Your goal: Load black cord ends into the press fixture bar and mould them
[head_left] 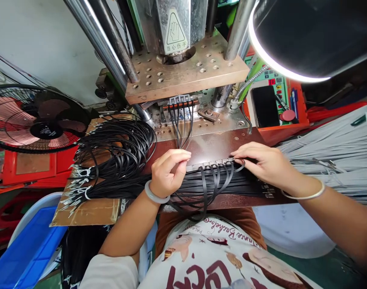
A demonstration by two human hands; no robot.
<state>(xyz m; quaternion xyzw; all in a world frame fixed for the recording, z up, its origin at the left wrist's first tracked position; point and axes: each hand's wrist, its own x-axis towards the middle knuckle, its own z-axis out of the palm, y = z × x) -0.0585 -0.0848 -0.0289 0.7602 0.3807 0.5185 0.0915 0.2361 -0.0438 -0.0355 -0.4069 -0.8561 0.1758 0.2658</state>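
Metal strip [211, 163], narrow, dull grey, toothed, set with smooth, flat black cables [215, 178] curving toward the wearer, located over the glossy brown table [222, 140] between left hand [169, 170], fingertips curled near its end, grip unclear, and right hand [260, 160], pinching a cable end.

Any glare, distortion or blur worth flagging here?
Head view: lamp rim glares white, and the brown tabletop shines between left hand and right hand; head view: the posts splay upward, likely wide-angle distortion; head view: both hands look sharp, the right forearm softer toward the frame's edge.
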